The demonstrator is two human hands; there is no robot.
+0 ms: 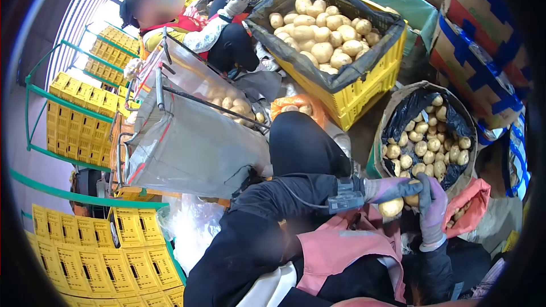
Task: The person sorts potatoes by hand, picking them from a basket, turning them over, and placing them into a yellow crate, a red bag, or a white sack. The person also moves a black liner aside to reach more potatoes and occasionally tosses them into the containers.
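Far to the left of the hands, stacks of yellow plastic crates [96,256] fill green racks, with one stack lying low in the corner. Between these and the hands stands a grey sack [187,136] stretched open on a metal frame, a few potatoes visible inside. Beyond the sack, further from the hands, a co-worker [210,31] in patterned sleeves and a red apron sits bent over the work. Nearer, the person's own black-sleeved left arm runs in from the lower left, bent at the elbow, a small grey device strapped at the wrist. The left hand [392,189], in a pale purple glove, points rightward with its fingers closed around a dark handle; whether it is a knife cannot be told. Just below this hand and touching it is a potato [391,207], pale yellow. The right hand [432,210], also in a purple glove, rises from below with the wrist bent and its fingers curled about a second potato, mostly hidden, just beside the first. Directly above both hands sits a round bag of potatoes [392,119] lined with black plastic. Further above, a yellow crate [364,94] heaped with potatoes. Just right of the right hand lies an orange mesh bag [472,199].
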